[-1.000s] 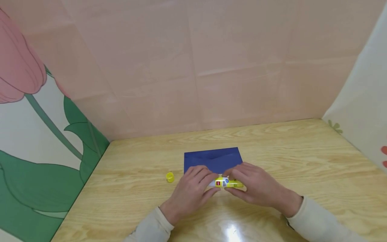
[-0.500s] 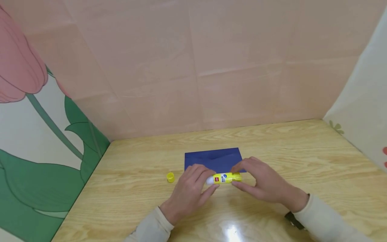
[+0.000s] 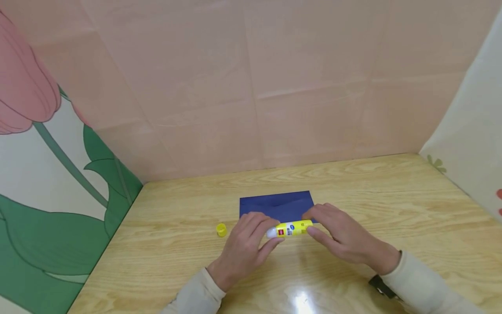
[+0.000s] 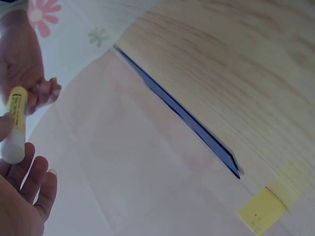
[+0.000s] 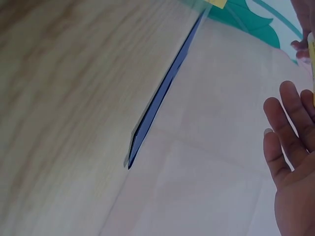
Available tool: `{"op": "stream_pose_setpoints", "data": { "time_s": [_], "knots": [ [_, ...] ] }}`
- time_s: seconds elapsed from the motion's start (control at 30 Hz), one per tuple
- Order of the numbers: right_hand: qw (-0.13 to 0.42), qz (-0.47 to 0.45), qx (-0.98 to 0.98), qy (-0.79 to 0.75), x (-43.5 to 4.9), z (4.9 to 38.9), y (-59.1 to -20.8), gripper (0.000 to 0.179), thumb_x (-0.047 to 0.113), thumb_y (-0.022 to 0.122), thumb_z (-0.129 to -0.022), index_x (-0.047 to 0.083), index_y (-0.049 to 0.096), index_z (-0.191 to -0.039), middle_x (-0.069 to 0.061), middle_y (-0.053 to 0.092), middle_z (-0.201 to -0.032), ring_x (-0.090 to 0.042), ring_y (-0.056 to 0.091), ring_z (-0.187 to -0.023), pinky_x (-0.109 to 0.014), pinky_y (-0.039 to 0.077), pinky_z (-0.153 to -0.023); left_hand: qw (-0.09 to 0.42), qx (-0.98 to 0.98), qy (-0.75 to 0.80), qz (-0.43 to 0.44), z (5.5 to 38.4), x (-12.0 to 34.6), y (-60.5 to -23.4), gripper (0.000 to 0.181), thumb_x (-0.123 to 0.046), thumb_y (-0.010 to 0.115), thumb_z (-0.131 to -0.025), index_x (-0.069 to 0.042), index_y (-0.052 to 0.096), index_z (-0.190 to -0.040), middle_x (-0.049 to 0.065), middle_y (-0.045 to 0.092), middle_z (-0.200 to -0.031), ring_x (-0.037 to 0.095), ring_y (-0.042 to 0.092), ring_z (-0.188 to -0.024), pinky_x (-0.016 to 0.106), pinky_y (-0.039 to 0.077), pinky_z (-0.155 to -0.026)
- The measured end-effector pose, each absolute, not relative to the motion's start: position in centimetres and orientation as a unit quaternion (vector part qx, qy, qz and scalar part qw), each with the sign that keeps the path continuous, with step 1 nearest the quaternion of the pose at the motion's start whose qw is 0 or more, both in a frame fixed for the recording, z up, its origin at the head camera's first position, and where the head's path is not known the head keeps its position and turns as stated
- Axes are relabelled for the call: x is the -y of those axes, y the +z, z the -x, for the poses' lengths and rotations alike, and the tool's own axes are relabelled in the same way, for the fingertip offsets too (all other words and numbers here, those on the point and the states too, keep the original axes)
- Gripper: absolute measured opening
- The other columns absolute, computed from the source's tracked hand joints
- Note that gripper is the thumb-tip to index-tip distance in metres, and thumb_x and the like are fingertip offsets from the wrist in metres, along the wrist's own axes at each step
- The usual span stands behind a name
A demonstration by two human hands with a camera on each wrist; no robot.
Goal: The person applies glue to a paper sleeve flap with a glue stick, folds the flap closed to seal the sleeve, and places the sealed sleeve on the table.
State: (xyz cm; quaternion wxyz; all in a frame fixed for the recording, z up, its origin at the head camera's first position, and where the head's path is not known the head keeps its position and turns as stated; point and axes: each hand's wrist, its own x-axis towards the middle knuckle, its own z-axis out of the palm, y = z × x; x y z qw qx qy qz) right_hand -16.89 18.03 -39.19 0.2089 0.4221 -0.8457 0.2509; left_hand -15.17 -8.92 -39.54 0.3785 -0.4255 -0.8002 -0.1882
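Observation:
In the head view a yellow glue stick [image 3: 295, 228] with a whitish left end is held sideways between both hands. My left hand [image 3: 244, 244] pinches it near the whitish end between thumb and fingers. At the yellow right end, my right hand [image 3: 345, 235] grips with thumb and forefinger. From the left wrist, the glue stick [image 4: 18, 110] stands clear above the table, its whitish end by the left thumb. Behind the hands lies a dark blue envelope [image 3: 274, 207], its near edge partly covered by them. The yellow cap [image 3: 221, 230] is left of the left hand.
A wood-grain table [image 3: 176, 253] lies under everything, with a pink sheet [image 3: 251, 87] hanging behind its far edge. Printed sheets with a tulip [image 3: 23, 78] and small flowers border the left and right sides. A dark strap [image 3: 381, 285] shows beneath the right sleeve.
The glue stick has risen slightly from the earlier frames and tilts up at the right. My right hand has shifted right, from the stick's middle to its end; the left hand stays nearly still.

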Motion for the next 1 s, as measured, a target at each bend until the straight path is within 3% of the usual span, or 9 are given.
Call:
{"op": "stream_pose_setpoints", "data": {
  "time_s": [0.23, 0.47, 0.63, 0.8, 1.0],
  "knots": [
    [0.207, -0.419, 0.851, 0.241, -17.89, 16.87, -39.21, 0.026, 0.011, 0.065, -0.092, 0.021, 0.059, -0.115, 0.014, 0.063, -0.109, -0.004, 0.059, -0.100, -0.031, 0.053, -0.085, 0.369, 0.801, -0.207, 0.424, 15.14, 8.95, -39.47, 0.028, -0.027, 0.072, -0.092, -0.008, 0.068, -0.110, -0.001, 0.067, -0.104, 0.012, 0.061, -0.094, 0.022, 0.050, -0.084],
    [0.240, -0.428, 0.841, 0.227, -17.62, 16.97, -39.36, 0.022, 0.015, 0.066, -0.094, 0.018, 0.059, -0.114, 0.013, 0.063, -0.106, -0.008, 0.061, -0.097, -0.035, 0.055, -0.082, 0.364, 0.800, -0.215, 0.426, 15.17, 9.09, -39.43, 0.026, -0.024, 0.073, -0.091, -0.007, 0.068, -0.110, -0.001, 0.069, -0.100, 0.011, 0.060, -0.088, 0.023, 0.050, -0.081],
    [0.258, -0.437, 0.835, 0.213, -17.28, 17.01, -39.29, 0.017, 0.024, 0.060, -0.100, 0.014, 0.058, -0.113, 0.010, 0.064, -0.104, -0.008, 0.062, -0.094, -0.034, 0.056, -0.081, 0.354, 0.804, -0.221, 0.424, 15.23, 9.15, -39.46, 0.024, -0.024, 0.073, -0.091, -0.007, 0.068, -0.109, -0.001, 0.069, -0.099, 0.011, 0.061, -0.089, 0.023, 0.050, -0.082],
    [0.291, -0.456, 0.819, 0.192, -17.09, 17.10, -39.32, 0.035, 0.039, 0.045, -0.105, 0.008, 0.060, -0.107, 0.002, 0.067, -0.104, -0.012, 0.064, -0.095, -0.030, 0.054, -0.085, 0.354, 0.808, -0.208, 0.422, 15.22, 9.29, -39.48, 0.025, -0.026, 0.072, -0.092, -0.008, 0.070, -0.108, -0.002, 0.069, -0.098, 0.010, 0.061, -0.089, 0.024, 0.051, -0.082],
    [0.335, -0.467, 0.800, 0.172, -17.04, 16.97, -39.09, 0.039, 0.041, 0.043, -0.104, 0.010, 0.065, -0.096, 0.001, 0.069, -0.100, -0.013, 0.061, -0.088, -0.028, 0.051, -0.080, 0.354, 0.812, -0.196, 0.421, 15.13, 9.31, -39.42, 0.025, -0.030, 0.072, -0.092, -0.009, 0.072, -0.107, -0.003, 0.070, -0.098, 0.009, 0.061, -0.088, 0.022, 0.050, -0.078]
  ]
}}
